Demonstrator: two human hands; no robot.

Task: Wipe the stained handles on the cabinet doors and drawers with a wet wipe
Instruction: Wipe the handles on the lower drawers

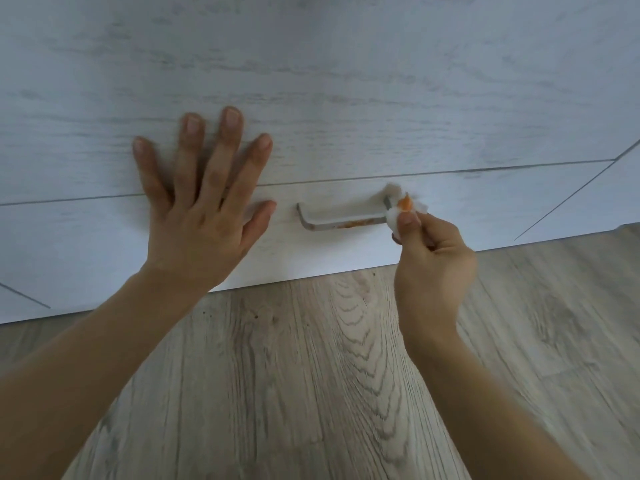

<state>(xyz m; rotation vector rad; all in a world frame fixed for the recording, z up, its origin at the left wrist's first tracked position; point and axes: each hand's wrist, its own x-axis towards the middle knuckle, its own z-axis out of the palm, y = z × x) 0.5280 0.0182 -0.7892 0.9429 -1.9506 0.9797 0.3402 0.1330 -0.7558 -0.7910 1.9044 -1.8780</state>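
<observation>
Down near the floor, the person's left hand [201, 209] lies flat against the whitewashed wood-grain cabinet front [311, 81], fingers straight and spread wide. The palm straddles the thin seam between the upper panel and the low white drawer front [104, 237] beneath it, and the thumb points right toward the handle without touching it.

The grey metal bar handle [341, 221] sits on that bottom drawer, a flat bracket shape with both ends bent back to the panel. An orange smear [356, 222] streaks the right half of its bar; the left half looks cleaner.

The right hand [433, 261] is curled, with the thumb and fingers pinching a small bunched white wet wipe [401, 214]. The wipe is pressed against the right end of the handle, at the bend where the bar turns back toward the drawer. A blotch of orange shows on the top of the wipe, just above the thumb tip. The rest of the wipe is hidden inside the fingers.

Both bare forearms reach in from the bottom corners, over grey-brown wood-pattern laminate flooring [329, 375] that runs up to the base of the cabinet. A few tiny dark specks lie on the floor close to the cabinet's lower edge.
</observation>
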